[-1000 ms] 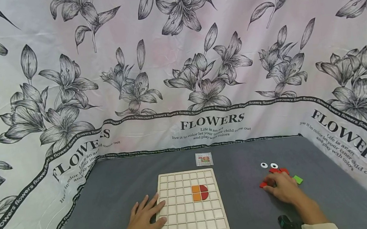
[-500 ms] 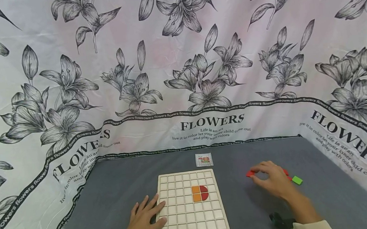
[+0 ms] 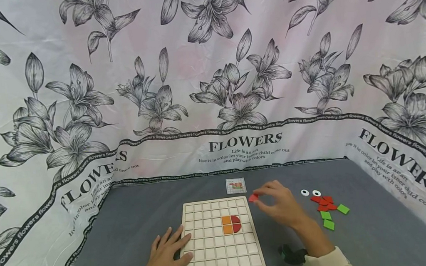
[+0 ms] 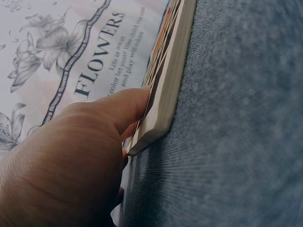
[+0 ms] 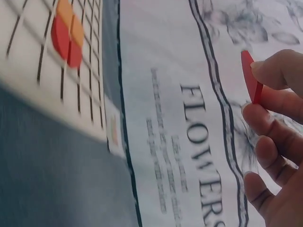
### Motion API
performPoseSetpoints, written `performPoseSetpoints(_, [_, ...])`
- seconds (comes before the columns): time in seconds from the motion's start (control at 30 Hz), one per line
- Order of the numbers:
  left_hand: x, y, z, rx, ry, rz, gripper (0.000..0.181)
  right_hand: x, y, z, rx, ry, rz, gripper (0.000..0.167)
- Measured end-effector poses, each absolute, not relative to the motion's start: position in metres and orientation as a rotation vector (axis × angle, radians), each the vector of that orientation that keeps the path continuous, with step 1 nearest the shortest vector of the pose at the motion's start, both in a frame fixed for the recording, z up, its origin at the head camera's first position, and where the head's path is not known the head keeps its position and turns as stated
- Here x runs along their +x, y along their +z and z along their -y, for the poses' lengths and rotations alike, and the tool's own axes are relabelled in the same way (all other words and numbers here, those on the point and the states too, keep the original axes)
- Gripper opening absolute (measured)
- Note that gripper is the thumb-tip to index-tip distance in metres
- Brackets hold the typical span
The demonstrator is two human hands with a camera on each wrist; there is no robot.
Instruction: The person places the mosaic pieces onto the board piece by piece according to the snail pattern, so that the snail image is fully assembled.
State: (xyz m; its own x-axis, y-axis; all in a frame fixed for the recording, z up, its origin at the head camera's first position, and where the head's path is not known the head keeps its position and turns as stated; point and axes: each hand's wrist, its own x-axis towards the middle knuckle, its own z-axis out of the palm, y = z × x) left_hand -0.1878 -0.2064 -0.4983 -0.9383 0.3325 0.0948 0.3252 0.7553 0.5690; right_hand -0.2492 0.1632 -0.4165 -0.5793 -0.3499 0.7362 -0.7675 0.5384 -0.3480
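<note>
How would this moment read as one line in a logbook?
left hand: rests on wooden grid board | right hand: pinches red piece | on board: two orange squares, two red quarter-circles

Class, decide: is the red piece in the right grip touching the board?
Apart. The right wrist view shows white cloth plainly between the red piece and the board.

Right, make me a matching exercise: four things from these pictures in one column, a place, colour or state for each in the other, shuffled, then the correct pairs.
Things
1. Left hand
2. Orange square tiles
3. Right hand
4. Eye discs

Places, colours, states
A. pinches a red piece
B. white with black centres
C. rests at the left edge of the wooden grid board
D. set in the board's cells

Pairs: 1-C, 2-D, 3-A, 4-B
</note>
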Motion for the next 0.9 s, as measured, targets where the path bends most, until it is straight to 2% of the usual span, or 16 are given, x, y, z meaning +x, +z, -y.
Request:
performPoseSetpoints(0.47, [-0.19,-0.501,0.207,0.547,0.946,-2.921,0.059,-0.252,-0.433,-0.102,0.901,1.016,2.246,0.02])
performPoseSetpoints(0.9, [-0.19,-0.5,0.206,0.533,0.914,-2.941,0.059,-0.257,-0.46,-0.071,0.789,1.083,2.411,0.02])
